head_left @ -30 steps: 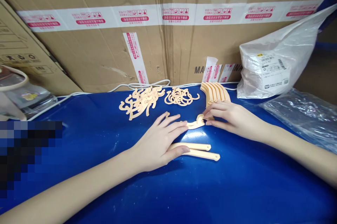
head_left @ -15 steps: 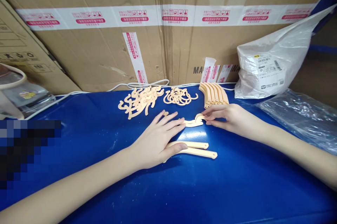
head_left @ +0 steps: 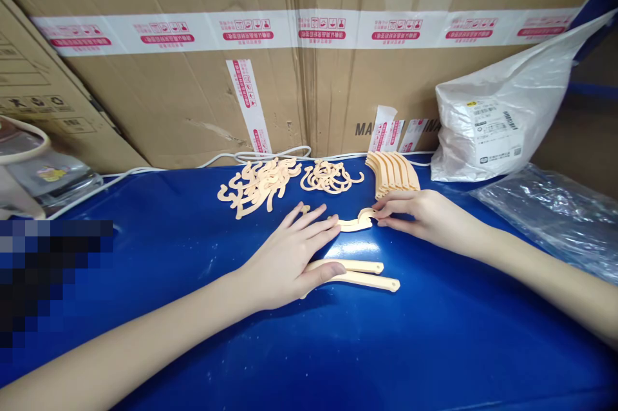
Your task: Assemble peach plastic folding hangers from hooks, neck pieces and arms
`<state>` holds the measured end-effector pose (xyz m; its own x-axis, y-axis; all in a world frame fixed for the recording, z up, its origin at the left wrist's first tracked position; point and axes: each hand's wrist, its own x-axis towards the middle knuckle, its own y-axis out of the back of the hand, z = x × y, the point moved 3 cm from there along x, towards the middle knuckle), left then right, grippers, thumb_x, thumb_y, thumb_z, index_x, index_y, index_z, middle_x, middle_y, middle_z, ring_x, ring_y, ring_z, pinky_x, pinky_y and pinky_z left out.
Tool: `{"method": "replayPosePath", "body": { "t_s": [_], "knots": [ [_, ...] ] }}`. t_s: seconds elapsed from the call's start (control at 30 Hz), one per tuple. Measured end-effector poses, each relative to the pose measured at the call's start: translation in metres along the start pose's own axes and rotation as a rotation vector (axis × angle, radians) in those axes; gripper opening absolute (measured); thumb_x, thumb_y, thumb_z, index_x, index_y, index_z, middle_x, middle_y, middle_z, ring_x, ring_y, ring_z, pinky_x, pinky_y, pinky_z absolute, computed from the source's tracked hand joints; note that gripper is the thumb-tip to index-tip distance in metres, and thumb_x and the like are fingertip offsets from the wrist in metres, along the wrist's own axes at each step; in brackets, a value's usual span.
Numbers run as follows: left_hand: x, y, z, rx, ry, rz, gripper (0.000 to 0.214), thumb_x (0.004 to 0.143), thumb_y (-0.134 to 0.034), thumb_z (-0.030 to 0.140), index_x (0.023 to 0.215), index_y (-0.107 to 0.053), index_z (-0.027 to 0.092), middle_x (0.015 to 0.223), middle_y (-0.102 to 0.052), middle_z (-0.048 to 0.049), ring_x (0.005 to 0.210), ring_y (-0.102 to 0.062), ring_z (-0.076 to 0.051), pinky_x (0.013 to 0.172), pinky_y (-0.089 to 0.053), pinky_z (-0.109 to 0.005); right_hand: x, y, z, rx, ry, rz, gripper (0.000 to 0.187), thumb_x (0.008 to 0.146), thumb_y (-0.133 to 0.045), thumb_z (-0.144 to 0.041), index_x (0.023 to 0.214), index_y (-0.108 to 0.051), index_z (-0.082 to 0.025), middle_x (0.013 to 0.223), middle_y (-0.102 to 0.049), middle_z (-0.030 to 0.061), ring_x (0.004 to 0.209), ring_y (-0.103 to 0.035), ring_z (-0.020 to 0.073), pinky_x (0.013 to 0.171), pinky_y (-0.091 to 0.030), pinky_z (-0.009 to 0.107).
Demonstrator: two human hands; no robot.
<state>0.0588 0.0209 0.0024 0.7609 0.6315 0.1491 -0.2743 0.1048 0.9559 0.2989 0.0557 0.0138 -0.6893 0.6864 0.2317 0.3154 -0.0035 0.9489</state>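
Curved beige piece [head_left: 354, 225] lies flat on the blue worktop [head_left: 434, 346], a little back from its middle, with one hand at each end.

At the worktop's far left edge stands a clear container with a beige rim [head_left: 22, 166], and a white cable [head_left: 145, 171] runs along the back edge. Near the back edge sits a loose pile of hook-shaped pieces [head_left: 258, 185], with a smaller pile of rings and hooks [head_left: 331, 177] just beside it.

The left hand [head_left: 290, 256] lies open and flat, its fingers spread. Its fingertips rest on the left end of the curved piece, and its thumb lies across two straight beige bars [head_left: 362, 274] set side by side nearer the front.

The right hand [head_left: 429, 218] has its fingers drawn narrow, thumb and forefinger pinching the right end of the curved piece. Just behind it, a neat stack of curved bars [head_left: 393, 172] rests against the back edge.

Toward the right back corner a white plastic bag [head_left: 497, 121] bearing a label leans on the cardboard boxes [head_left: 193, 89], and a clear plastic bag [head_left: 555, 218] lies along the right edge.
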Motion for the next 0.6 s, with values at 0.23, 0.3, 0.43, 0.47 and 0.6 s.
{"method": "replayPosePath", "body": {
  "t_s": [0.23,0.3,0.43,0.47,0.6],
  "knots": [
    [0.0002,-0.0004,-0.0027,-0.012,-0.005,0.010,0.058,0.095,-0.034,0.056,0.139,-0.043,0.019,0.147,-0.041,-0.0059,0.142,-0.024,-0.028,0.116,-0.014,-0.056,0.0012,-0.0003,0.0010,0.013,0.007,-0.011,0.023,0.095,-0.046,-0.034,0.100,-0.065,-0.022,0.102,-0.067,0.0044,0.090,-0.064,0.0171,0.079,-0.051,0.030],
    [0.0004,-0.0007,-0.0034,-0.009,-0.003,0.010,0.058,0.095,-0.034,0.057,0.138,-0.044,0.019,0.147,-0.040,-0.0069,0.142,-0.024,-0.028,0.116,-0.014,-0.057,0.0012,-0.0006,0.0011,0.010,0.000,-0.017,0.023,0.095,-0.045,-0.034,0.101,-0.065,-0.022,0.103,-0.067,0.0044,0.091,-0.064,0.0172,0.080,-0.050,0.030],
    [0.0003,-0.0015,-0.0043,0.002,0.016,0.003,0.059,0.095,-0.032,0.058,0.138,-0.045,0.019,0.149,-0.038,-0.0083,0.142,-0.023,-0.029,0.115,-0.015,-0.058,0.0011,-0.0006,0.0003,0.011,-0.016,-0.024,0.024,0.096,-0.044,-0.033,0.103,-0.064,-0.021,0.105,-0.066,0.0048,0.093,-0.063,0.0173,0.083,-0.050,0.031],
    [0.0004,-0.0016,-0.0043,0.005,0.017,0.003,0.059,0.095,-0.032,0.057,0.138,-0.045,0.019,0.149,-0.038,-0.0082,0.142,-0.023,-0.029,0.115,-0.016,-0.059,0.0011,-0.0004,0.0001,0.012,-0.019,-0.025,0.024,0.096,-0.045,-0.032,0.103,-0.064,-0.021,0.105,-0.066,0.0048,0.093,-0.063,0.0173,0.083,-0.050,0.031],
    [0.0008,-0.0021,-0.0039,0.014,0.018,0.011,0.056,0.096,-0.033,0.056,0.138,-0.045,0.021,0.148,-0.039,-0.0072,0.142,-0.023,-0.029,0.115,-0.016,-0.058,0.0004,0.0010,-0.0006,0.006,-0.005,-0.029,0.024,0.095,-0.046,-0.031,0.105,-0.066,-0.021,0.107,-0.066,0.0051,0.094,-0.063,0.0171,0.085,-0.050,0.031]
  ]
}}
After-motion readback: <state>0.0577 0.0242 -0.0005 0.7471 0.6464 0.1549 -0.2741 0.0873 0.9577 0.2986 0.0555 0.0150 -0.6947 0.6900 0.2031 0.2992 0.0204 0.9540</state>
